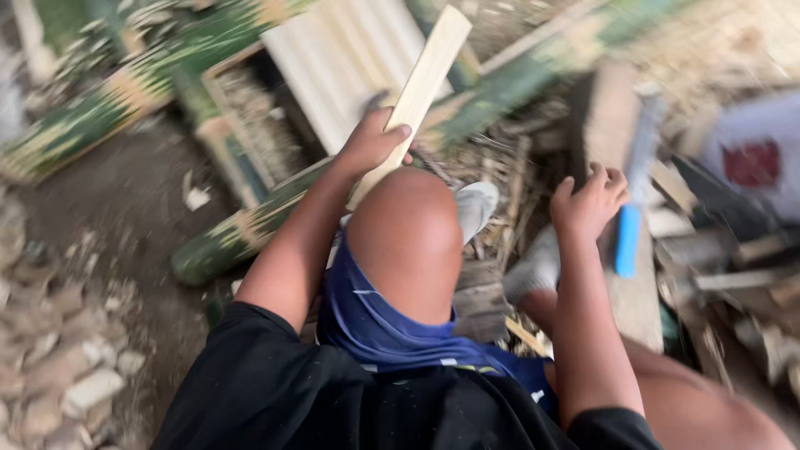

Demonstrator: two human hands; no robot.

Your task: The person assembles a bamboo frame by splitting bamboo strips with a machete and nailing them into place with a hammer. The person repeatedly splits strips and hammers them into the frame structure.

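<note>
Fingers of left hand clasp bamboo slat.

The left hand grips a pale, flat split-bamboo slat that leans up over the raised knee. The right hand rests its fingers on a worn wooden block, just beside a blue-handled tool. Green bamboo poles lie on the dirt ground.
</note>
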